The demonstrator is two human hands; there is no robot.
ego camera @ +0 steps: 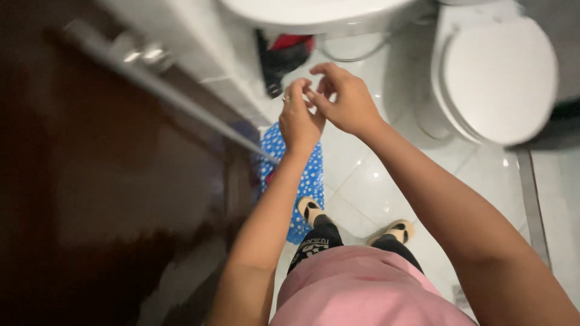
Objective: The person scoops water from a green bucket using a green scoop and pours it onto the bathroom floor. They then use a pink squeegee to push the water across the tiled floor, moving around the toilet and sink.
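**Two hands meet above a white tiled bathroom floor**

Nearest the camera, a pink garment (362,290) fills the lower edge, and below it two feet in pale slippers (399,230) stand on the glossy white tile floor (362,181). Bare tile lies open beneath the hands and to their right, as far as the base of the white toilet with its lid closed (498,75). To the left of the hands the room closes in quickly: a dark brown wooden door (90,181) with a long silver bar handle (163,87) takes up that whole side. A blue mat with white dots (311,175) lies on the floor just under the left wrist, partly covered by the forearm.

The left hand (299,118) is loosely curled with its fingers bent, and a thin ring (286,98) shows on one finger. The right hand (341,96) touches it, fingertips pinched at the left hand's fingers. Whether anything small is held between them cannot be told.

Beyond the hands, a white basin (314,12) is cut off by the top edge, and a red and black object (284,57) beneath it is too blurred to identify.
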